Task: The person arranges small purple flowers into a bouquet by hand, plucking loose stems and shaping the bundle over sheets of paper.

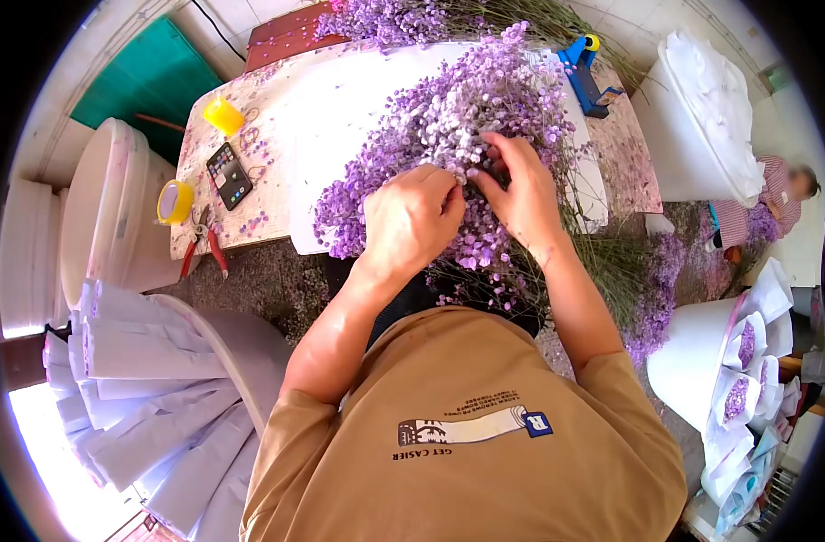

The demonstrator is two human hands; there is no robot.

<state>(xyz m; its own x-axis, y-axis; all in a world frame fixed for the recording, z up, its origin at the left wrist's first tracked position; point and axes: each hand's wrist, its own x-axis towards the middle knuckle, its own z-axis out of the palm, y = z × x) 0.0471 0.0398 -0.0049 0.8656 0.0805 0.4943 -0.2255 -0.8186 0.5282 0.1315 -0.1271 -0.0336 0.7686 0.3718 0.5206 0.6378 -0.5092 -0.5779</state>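
A large heap of small purple and whitish flowers [412, 135] lies on white sheets over the table, with thin green stems [611, 271] running toward the lower right. My left hand [412, 217] is closed at the near side of the heap, thumb and fingers pinched together; what they hold is too small to make out. Just to its right, my right hand [519, 185] reaches into the blossoms with thumb and index finger curved toward each other. The two hands nearly meet over the flowers. Between the right fingertips the detail is hidden among the blossoms.
On the table's left side are a phone [229, 176], yellow tape rolls [175, 201] and red-handled pliers [203, 242]. A blue tape dispenser [584, 77] stands at the back right. Containers with wrapped bundles [159, 361] flank me. Another person [778, 194] sits far right.
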